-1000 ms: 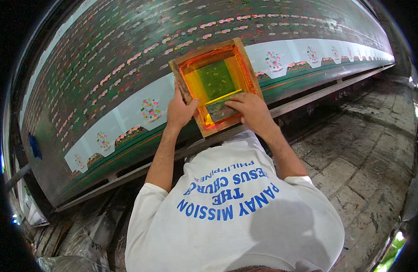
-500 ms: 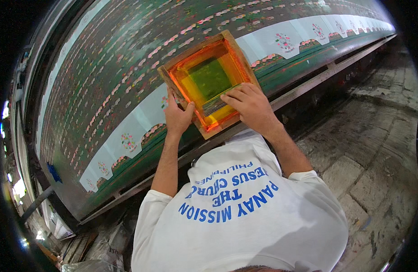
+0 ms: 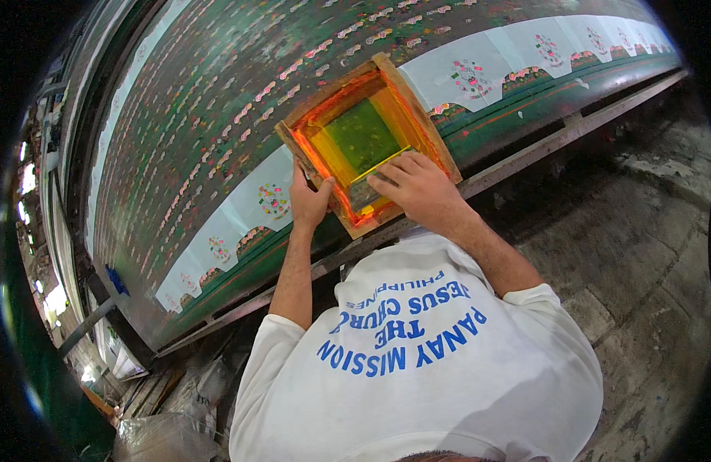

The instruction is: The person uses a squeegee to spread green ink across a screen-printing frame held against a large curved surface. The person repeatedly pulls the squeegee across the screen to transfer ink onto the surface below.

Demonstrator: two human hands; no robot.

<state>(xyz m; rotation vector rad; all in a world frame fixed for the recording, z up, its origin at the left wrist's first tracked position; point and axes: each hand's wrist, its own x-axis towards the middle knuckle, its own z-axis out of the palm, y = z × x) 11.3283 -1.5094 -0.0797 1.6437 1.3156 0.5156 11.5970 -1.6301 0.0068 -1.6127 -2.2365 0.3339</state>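
Observation:
A wooden-framed printing screen (image 3: 332, 94), its inside stained orange and yellow around a dark green mesh square (image 3: 363, 135), lies tilted in view on the long table. My left hand (image 3: 309, 204) grips the frame's left side, thumb over the rim. Inside the frame, near its lower edge, my right hand (image 3: 429, 189) has its fingers closed over a squeegee (image 3: 363, 194) with a yellow edge. The fingers' far side is hidden. White pieces (image 3: 417, 73) with round multicoloured prints run in a row along the table's near side, partly under the frame.
The long dark green table (image 3: 217, 92) is covered with rows of small coloured marks. A metal rail (image 3: 571, 131) follows its near edge. A blue scrap (image 3: 117, 280) lies at the left end. Grey concrete floor (image 3: 617, 262) is on the right; clear plastic (image 3: 163, 437) sits at lower left.
The squeegee is tilted differently and sits a little lower in the picture, its yellow edge now showing. The view has shifted slightly. Both hands keep their holds.

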